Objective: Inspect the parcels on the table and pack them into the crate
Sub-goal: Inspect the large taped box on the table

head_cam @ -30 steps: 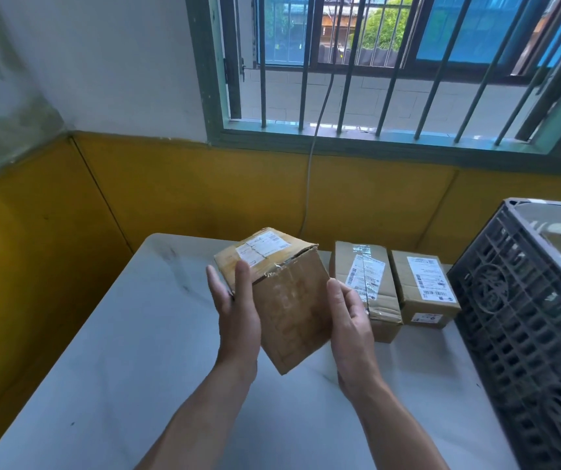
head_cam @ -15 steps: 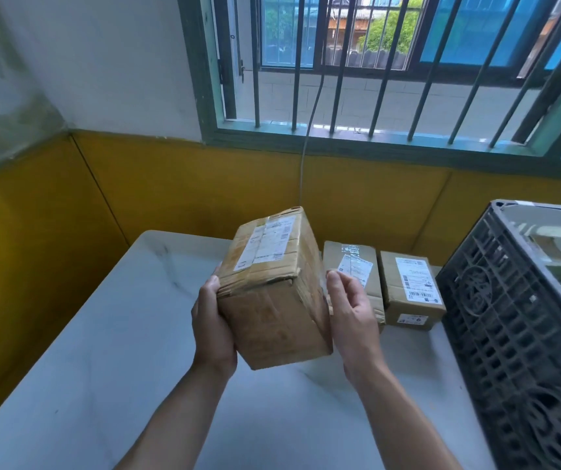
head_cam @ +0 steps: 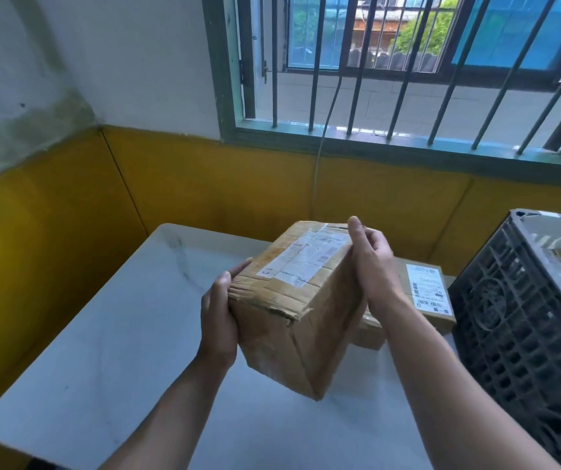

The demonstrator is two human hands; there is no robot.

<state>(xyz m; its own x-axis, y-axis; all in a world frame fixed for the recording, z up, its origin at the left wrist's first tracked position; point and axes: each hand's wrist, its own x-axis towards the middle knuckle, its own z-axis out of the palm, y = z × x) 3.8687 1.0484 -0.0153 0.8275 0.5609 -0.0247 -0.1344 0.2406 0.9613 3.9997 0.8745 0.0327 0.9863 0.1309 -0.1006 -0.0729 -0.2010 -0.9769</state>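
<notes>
Head view: wide stretch of white table [head_cam: 119, 334] shows on my left, out to its rounded far corner by the yellow wall [head_cam: 204, 184]. The crate [head_cam: 516, 317] walls off the right, with a labelled parcel [head_cam: 428, 293] just beside it. My left hand [head_cam: 218, 320] grips the held parcel [head_cam: 292, 300] at its near-left edge. My right hand [head_cam: 374, 266] clamps the far-right edge. It is tilted, above mid-table. Creased brown cardboard, torn front edge, taped white label on top.

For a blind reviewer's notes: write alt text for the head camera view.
A person holds a worn, taped cardboard parcel tilted above a white table, left grip at its near left edge, right grip curled over its far top edge. Behind it lies another labelled parcel; a dark crate stands at right.
</notes>
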